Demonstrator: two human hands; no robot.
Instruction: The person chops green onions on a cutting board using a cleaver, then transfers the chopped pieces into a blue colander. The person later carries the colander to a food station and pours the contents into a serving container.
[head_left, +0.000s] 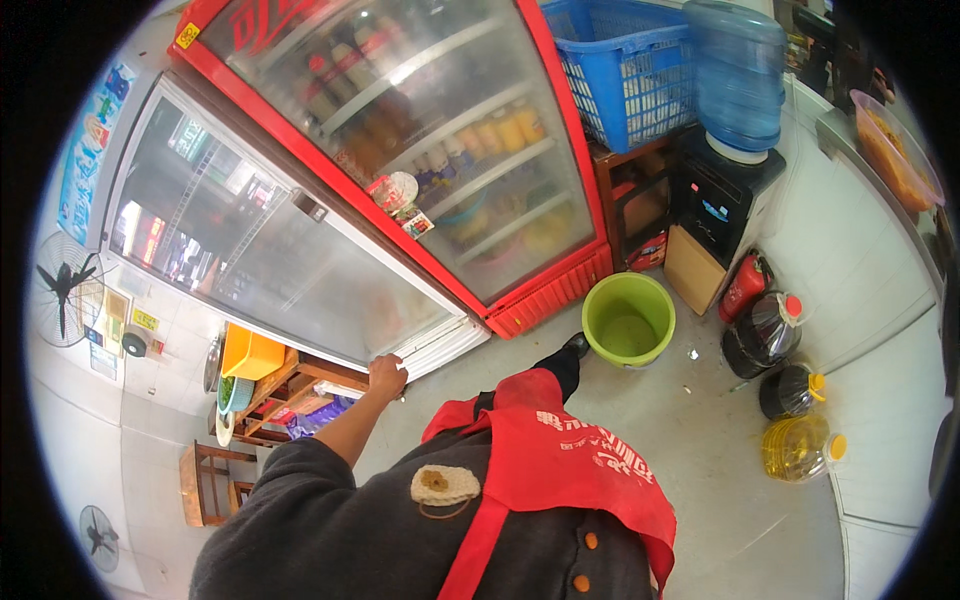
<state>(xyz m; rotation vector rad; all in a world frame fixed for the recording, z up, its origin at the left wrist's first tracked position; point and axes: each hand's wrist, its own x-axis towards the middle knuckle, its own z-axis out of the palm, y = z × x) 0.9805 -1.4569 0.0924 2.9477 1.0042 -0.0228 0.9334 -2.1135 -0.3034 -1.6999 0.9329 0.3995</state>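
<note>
My left hand (387, 376) rests with bent fingers at the lower edge of the white-framed glass refrigerator door (300, 247); whether it grips the edge I cannot tell. That door looks closed and its glass is misted. Beside it stands a red-framed drinks cooler (480, 165) with bottles on its shelves behind fogged glass. My right hand is out of view. Before me are my red apron (577, 472) and one dark shoe, which is next to a lime-green plastic bucket (628, 319) on the floor.
A water dispenser (712, 202) with a blue bottle, a blue plastic basket (622, 82), a fire extinguisher (746, 285) and several large jugs, one of yellow oil (796, 448), stand at the right. At the left, a wooden rack (300, 371) holds an orange bin (253, 352).
</note>
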